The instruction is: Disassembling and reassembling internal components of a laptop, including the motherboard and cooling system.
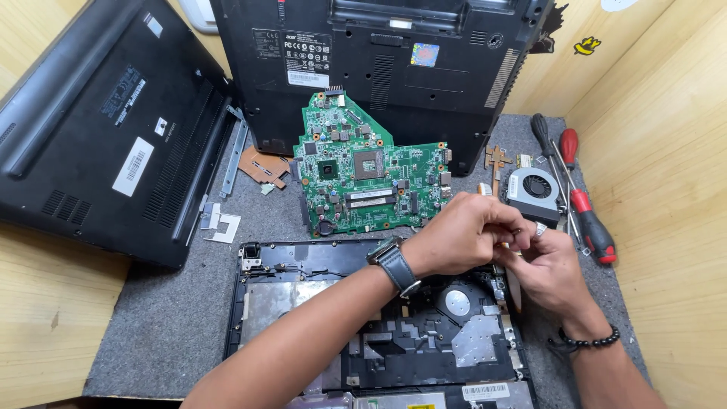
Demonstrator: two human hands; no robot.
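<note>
My left hand (458, 236), with a dark wristwatch (394, 261) on its wrist, meets my right hand (549, 271), which wears a black bead bracelet (591, 341). Both hover over the right side of an opened black laptop chassis (379, 333). Their fingertips are pinched together around a small pale part (515, 286), most of which the fingers hide. A thin pale strip of it hangs below the hands. A green motherboard (363, 170) lies just beyond the chassis, to the left of the hands.
A cooling fan (534, 193) and red-handled screwdrivers (587, 212) lie right of the hands. Two closed black laptops rest bottom-up, one at the back (379, 60) and one at the left (98, 129). Copper heat pipe (263, 165), metal brackets (219, 221), grey felt mat (166, 318), wooden walls around.
</note>
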